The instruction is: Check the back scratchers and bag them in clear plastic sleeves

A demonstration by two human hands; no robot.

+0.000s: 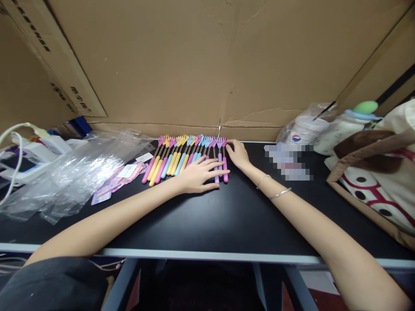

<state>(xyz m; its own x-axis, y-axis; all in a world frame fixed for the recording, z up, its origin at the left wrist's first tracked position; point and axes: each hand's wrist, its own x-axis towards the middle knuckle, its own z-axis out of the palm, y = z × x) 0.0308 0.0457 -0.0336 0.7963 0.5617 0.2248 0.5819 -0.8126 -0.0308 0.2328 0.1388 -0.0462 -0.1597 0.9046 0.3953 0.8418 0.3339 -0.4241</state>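
Note:
A row of back scratchers [173, 164] lies side by side on the black table, their hand-shaped heads toward the cardboard wall. Handles come in pink, yellow, light blue and purple. My left hand [197, 175] rests flat with spread fingers over the handles at the right part of the row, hiding some of them. At the row's right end, beside the head of the last pink back scratcher [225, 166], is my right hand [238, 153]. Its fingers curve down at that head, and I cannot make out whether they grip it.
Clear plastic bags [78, 172] pile up on the left, with printed cards [119, 179] in front of them. A white power strip [35, 155] lies at far left. On the right stand a bagged white cup [304, 129], a bottle [343, 129] and a fabric bag [382, 172]. Cardboard [194, 65] walls the back.

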